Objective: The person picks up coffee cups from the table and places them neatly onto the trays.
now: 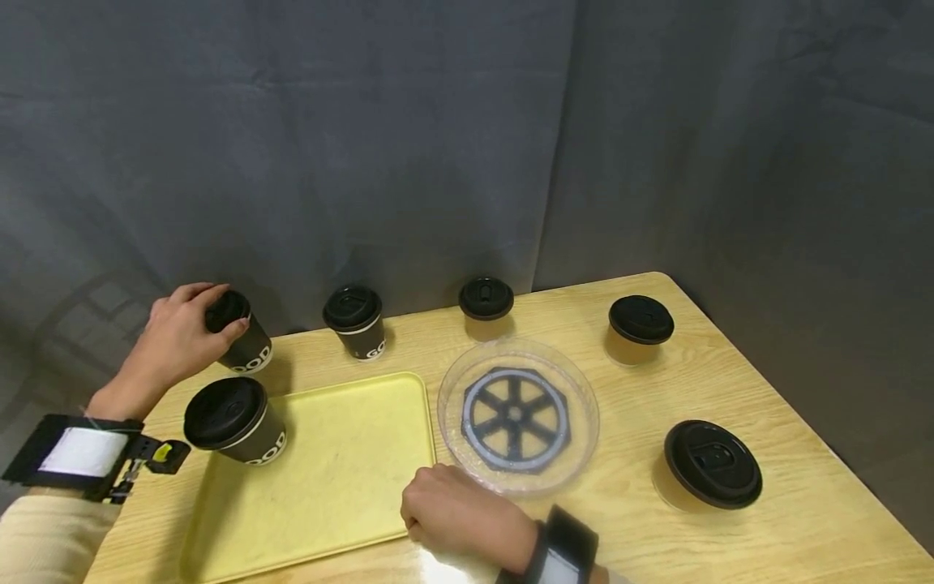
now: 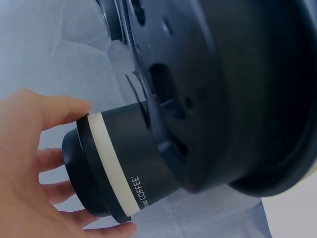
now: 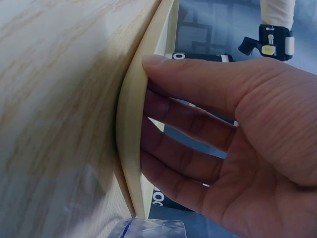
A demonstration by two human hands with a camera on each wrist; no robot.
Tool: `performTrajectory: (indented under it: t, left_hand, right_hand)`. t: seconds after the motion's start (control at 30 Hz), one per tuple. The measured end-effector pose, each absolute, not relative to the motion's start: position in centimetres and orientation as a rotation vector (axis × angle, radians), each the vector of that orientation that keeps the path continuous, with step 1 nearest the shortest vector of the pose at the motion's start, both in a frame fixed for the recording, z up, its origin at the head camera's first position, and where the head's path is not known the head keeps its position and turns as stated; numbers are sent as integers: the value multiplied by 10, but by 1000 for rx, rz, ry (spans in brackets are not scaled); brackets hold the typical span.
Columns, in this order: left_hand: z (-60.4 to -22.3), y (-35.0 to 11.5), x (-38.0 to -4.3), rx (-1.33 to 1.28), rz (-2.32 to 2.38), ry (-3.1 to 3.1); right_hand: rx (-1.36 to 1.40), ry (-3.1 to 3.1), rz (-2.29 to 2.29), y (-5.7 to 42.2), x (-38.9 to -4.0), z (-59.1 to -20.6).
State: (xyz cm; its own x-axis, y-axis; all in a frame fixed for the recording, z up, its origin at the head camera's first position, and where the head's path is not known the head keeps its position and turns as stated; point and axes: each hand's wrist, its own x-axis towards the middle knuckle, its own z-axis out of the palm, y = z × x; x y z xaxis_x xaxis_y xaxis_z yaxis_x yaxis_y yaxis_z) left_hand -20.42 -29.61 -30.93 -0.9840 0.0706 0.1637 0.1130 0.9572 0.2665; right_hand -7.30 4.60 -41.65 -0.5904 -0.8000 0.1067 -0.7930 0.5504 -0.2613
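Note:
My left hand (image 1: 178,332) grips the black lid of a dark paper coffee cup (image 1: 251,349) from above, at the back left of the table. In the left wrist view, the thumb and fingers spread around the rim of that lid (image 2: 81,168). A second dark coffee cup (image 1: 259,438) stands upright on the left side of the yellow tray (image 1: 343,470). At the tray's front right corner rests my right hand (image 1: 460,515), its fingers loosely bent. Its thumb touches the tray rim (image 3: 131,119) in the right wrist view; the other fingertips are partly hidden behind it.
Another dark cup (image 1: 357,328) stands behind the tray. A clear round dish (image 1: 591,422) with a wheel-like pattern lies right of it. Black-lidded clear cups stand at the back (image 1: 486,300), back right (image 1: 640,320) and front right (image 1: 711,466). A grey curtain (image 1: 438,162) hangs behind the table.

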Motion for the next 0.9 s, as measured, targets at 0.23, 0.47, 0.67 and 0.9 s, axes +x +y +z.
performTrajectory:
  t: [0.23, 0.47, 0.67, 0.9]
  left_hand:
    - [-303, -291, -201, -127, -419, -2913]
    - [-298, -287, -199, -137, -408, -2888]
    - [-294, -283, -197, -145, -410, -2860]
    - [-288, -274, -191, -183, -424, -2830]
  right_hand:
    - [-1418, 2746, -445, 45, -75, -417]
    - [-1434, 2751, -443, 45, -75, -418]
    - [-1427, 2746, -445, 45, -75, -418]
    - [-1432, 2744, -436, 46, -75, -417]
